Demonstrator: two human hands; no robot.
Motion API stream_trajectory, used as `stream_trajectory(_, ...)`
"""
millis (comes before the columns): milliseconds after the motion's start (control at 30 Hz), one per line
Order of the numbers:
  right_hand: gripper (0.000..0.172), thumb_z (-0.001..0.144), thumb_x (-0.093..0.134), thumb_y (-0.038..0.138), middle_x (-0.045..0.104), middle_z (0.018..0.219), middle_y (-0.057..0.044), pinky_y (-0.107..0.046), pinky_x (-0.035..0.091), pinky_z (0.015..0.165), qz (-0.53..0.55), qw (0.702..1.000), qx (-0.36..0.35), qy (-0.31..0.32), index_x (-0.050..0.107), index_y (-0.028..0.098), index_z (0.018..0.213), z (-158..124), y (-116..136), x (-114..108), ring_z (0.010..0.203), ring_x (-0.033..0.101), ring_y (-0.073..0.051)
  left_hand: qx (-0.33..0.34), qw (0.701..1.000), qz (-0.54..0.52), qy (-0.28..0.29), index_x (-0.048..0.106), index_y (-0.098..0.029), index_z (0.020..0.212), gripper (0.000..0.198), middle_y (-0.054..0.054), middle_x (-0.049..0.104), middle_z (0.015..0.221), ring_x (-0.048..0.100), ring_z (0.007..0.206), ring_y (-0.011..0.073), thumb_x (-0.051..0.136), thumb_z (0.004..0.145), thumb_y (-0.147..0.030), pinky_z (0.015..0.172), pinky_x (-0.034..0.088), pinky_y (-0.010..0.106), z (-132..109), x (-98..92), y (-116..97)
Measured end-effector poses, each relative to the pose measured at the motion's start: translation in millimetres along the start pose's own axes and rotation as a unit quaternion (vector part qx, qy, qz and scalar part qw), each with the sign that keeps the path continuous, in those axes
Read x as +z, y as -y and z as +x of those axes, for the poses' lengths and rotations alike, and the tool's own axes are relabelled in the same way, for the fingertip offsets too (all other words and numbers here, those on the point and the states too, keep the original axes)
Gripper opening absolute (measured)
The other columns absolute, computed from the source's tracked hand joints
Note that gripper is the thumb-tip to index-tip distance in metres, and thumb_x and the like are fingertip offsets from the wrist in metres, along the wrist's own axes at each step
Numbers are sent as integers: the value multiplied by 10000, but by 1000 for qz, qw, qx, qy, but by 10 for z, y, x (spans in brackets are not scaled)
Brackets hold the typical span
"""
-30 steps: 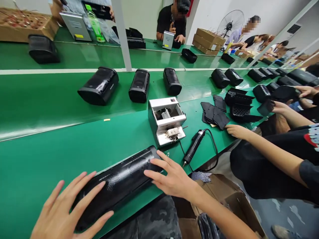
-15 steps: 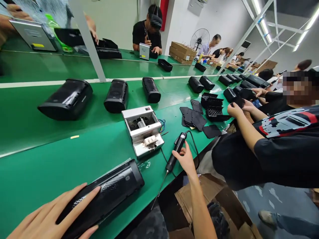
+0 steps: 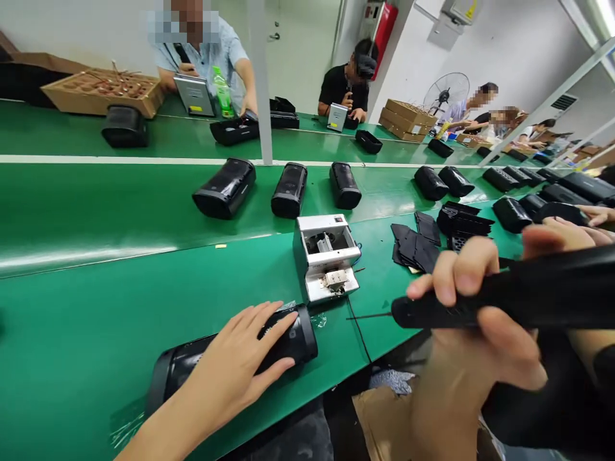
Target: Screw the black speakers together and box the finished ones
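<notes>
Across a long black speaker (image 3: pixel 302 339) with a perforated grille lies my left hand (image 3: pixel 245 346), its fingers over the top and its thumb along the near side. The speaker lies on its side on the green bench. My right hand (image 3: pixel 480 352) is wrapped round a black electric screwdriver (image 3: pixel 442 312), held up close to the camera on the right. Its thin bit points left, above the bench and apart from the speaker. Just behind the speaker stands a white screw feeder (image 3: pixel 331 259) with an open top.
Several black speakers (image 3: pixel 289 189) stand along the conveyor (image 3: pixel 120 205) beyond the bench. Flat black panels (image 3: pixel 418 246) are piled right of the feeder. A cardboard box (image 3: pixel 379 419) sits below the bench edge. A co-worker's hand (image 3: pixel 598 214) shows at the right; people sit opposite.
The electric screwdriver rose from beside the feeder toward the camera, and its bit swung to point left. My left hand slid along the speaker toward its far end. The view turned left.
</notes>
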State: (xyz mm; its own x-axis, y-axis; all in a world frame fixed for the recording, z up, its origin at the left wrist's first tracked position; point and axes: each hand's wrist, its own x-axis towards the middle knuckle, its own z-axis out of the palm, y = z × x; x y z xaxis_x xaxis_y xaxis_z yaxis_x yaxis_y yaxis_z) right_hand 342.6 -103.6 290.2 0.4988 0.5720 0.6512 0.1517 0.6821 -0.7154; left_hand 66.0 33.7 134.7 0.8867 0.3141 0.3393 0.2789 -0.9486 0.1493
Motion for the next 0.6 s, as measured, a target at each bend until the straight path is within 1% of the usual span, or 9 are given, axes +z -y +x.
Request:
stream_trajectory(33,510,804,923,189,627,885,44,-304,710,598,-1,1000,-8,16,773,307,1277,98,-69,63,629,662,-126,-3,1000,-3,8,597,-284,1605,549,104,714,1539,739,1310,330,596,1118,-540,1057,643,494,27,29,-30)
stream_trajectory(67,509,798,898,120,640,902,57,-284,688,553,-15,999,-11,33,778,309,1254,171,-147,117,595,671,-112,-6,1000,-6,14,590,-281,1611,560,106,715,1540,745,1301,330,613,1113,-535,1038,653,491,35,51,-55)
stream_trajectory(133,440,836,850,75,701,908,67,-252,586,428,-42,998,-18,43,776,298,1208,263,-298,203,488,645,-95,-8,1000,-12,20,576,-286,1625,566,109,698,1565,741,1310,337,632,1109,-513,1022,660,500,18,71,-95)
stream_trajectory(167,403,864,818,69,735,899,62,-246,535,394,-51,998,-24,34,765,287,1199,294,-358,241,451,621,-92,-8,1000,-15,19,574,-290,1626,562,111,685,1581,735,1322,346,633,1110,-503,1024,659,513,2,71,-112)
stream_trajectory(233,344,896,781,93,765,841,49,-257,487,381,-61,997,-41,18,735,263,1191,342,-444,313,430,583,-101,-7,1000,-19,18,576,-289,1625,552,120,671,1594,723,1341,363,630,1114,-492,1028,657,536,-22,59,-138)
stream_trajectory(333,315,904,781,132,686,680,89,-285,455,394,-93,994,-53,-5,693,261,1177,391,-539,410,416,537,-116,-8,999,-30,17,583,-261,1613,540,139,668,1591,714,1358,370,621,1120,-479,1044,659,550,-28,38,-158)
stream_trajectory(467,278,909,782,158,624,634,114,-303,426,401,-152,987,-56,0,670,249,1146,375,-692,469,408,539,-121,0,999,-41,9,582,-215,1596,525,156,665,1586,703,1385,366,629,1118,-428,1067,670,549,-18,30,-164)
stream_trajectory(533,253,902,773,148,604,630,117,-293,410,376,-140,989,-38,-3,660,244,1107,330,-729,461,388,520,-115,5,999,-42,8,581,-200,1589,543,168,669,1577,705,1385,377,665,1099,-418,1072,672,565,-13,27,-171)
stream_trajectory(600,254,894,788,142,602,635,114,-284,412,357,-134,991,-1,4,659,239,1090,270,-695,439,378,519,-116,7,999,-44,10,585,-182,1579,576,179,673,1571,709,1380,389,715,1071,-422,1079,671,577,-4,18,-183)
